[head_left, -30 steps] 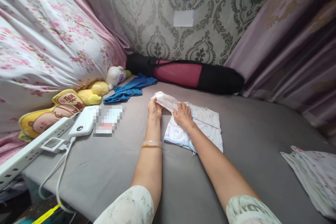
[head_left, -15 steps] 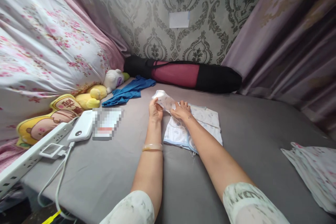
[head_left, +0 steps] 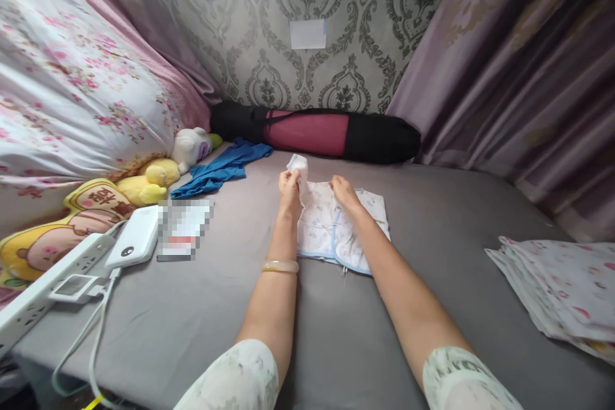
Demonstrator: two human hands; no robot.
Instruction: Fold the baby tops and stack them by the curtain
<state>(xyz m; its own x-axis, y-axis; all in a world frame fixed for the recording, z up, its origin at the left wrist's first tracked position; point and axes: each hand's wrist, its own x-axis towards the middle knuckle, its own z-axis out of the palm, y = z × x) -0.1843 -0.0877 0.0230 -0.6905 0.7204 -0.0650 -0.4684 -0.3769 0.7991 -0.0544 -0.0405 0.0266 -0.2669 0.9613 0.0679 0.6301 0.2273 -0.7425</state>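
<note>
A small white baby shirt [head_left: 317, 230] with a faint print and light blue trim lies spread on the grey sheet, loose threads or ties showing at its lower edge. My left hand [head_left: 289, 192], with a bangle on the forearm, is closed around the shirt's left sleeve and holds its end up off the bed. At the upper middle of the shirt, my right hand [head_left: 344, 192] has its fingers drawn together in a pinch on the fabric. The exact spot under those fingertips is partly hidden.
Folded printed cloths [head_left: 567, 288] are stacked at the right. Leftward lie a blue cloth [head_left: 223, 166], plush toys [head_left: 144, 182], a white power bank [head_left: 134, 237], a blurred-out flat item [head_left: 185, 230] and a power strip [head_left: 52, 288] with cables. A long black-and-red bag [head_left: 307, 131] rests against the wall.
My left hand has turned and lifted the sleeve end more upright. My right hand has moved away from the sleeve to the shirt's upper middle. The view has swung slightly right.
</note>
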